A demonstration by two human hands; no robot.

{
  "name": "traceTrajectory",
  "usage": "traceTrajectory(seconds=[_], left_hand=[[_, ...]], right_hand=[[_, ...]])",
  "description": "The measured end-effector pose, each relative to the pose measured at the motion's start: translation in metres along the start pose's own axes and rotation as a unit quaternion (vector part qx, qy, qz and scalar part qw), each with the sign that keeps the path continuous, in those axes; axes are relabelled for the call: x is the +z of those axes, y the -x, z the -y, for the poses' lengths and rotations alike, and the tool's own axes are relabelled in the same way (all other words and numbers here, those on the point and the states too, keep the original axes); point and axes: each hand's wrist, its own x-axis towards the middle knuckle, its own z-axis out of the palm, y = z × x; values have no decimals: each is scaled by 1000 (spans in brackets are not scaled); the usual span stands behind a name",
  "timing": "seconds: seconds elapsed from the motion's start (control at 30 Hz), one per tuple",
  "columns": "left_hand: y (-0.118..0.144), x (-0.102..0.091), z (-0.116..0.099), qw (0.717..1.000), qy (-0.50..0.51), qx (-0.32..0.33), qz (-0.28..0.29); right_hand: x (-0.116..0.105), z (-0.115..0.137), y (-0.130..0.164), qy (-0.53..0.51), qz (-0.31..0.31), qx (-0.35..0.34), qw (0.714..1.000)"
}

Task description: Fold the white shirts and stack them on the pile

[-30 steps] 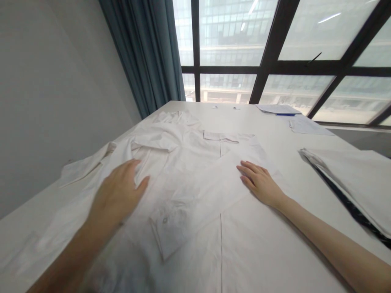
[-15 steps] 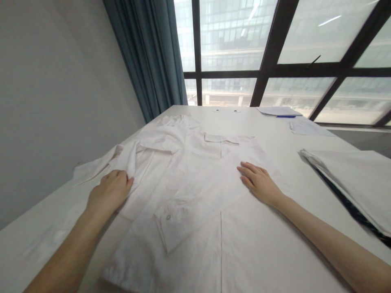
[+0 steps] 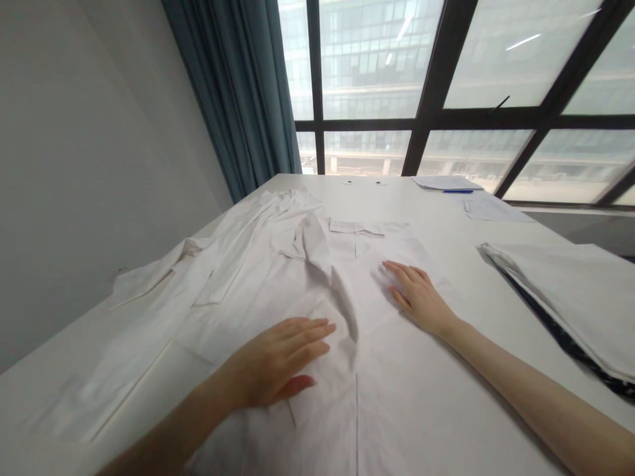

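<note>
White cloth is being displayed across the bench [image 3: 436, 221]: a garment [image 3: 407, 403], marked by a straight seam, is being supported in the near centre, in front of the wearer. By the left hand [image 3: 275, 360], the garment is being covered at near left of the seam; the fingers are being held straight and close together, with the thumb apart below them. Whether any cloth is being pinched under that thumb cannot be told, as the underside is being hidden. By the right hand [image 3: 421, 297], laid palm down with fingers extended and slightly spread, the garment is being touched right of the seam. Between the hands, a raised fold [image 3: 322, 254] is being formed in the cloth. More white cloth [image 3: 159, 291] is being spread at left. At right, a folded white cloth [image 3: 570, 284] is being kept over a dark patterned layer [image 3: 555, 330]. At far right, papers [image 3: 449, 182] and a blue pen [image 3: 457, 192] are being carried by the bench.
</note>
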Motion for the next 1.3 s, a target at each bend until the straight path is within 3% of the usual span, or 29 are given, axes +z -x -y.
traceTrajectory(seconds=[0.13,0.3,0.47,0.63,0.8,0.9,1.0,1.13,1.2,1.3], left_hand=[[6,9,14,997,-17,-75,-31],[17,22,34,975,-43,-216,-31],[26,29,48,962,-81,-258,-39],[24,26,69,955,-122,-269,-23],[-10,19,111,939,-182,-292,-9],[-37,16,135,923,-227,-311,8],[-50,17,152,916,-229,-328,16],[-44,22,161,905,-222,-362,-7],[-38,24,163,897,-221,-381,-28],[-32,25,164,884,-221,-407,-62]], right_hand=[[-8,7,0,-27,2,-86,996],[-33,38,0,-109,122,-210,964],[-58,85,8,-136,190,-285,930],[-43,105,20,-102,138,-303,937],[-23,103,20,-89,67,-327,938],[-27,96,16,-166,50,-279,944],[-41,78,9,-291,8,-140,946],[-66,32,-6,-422,-49,37,905],[-78,4,-13,-447,-30,68,892],[-90,-33,-14,-431,83,106,892]])
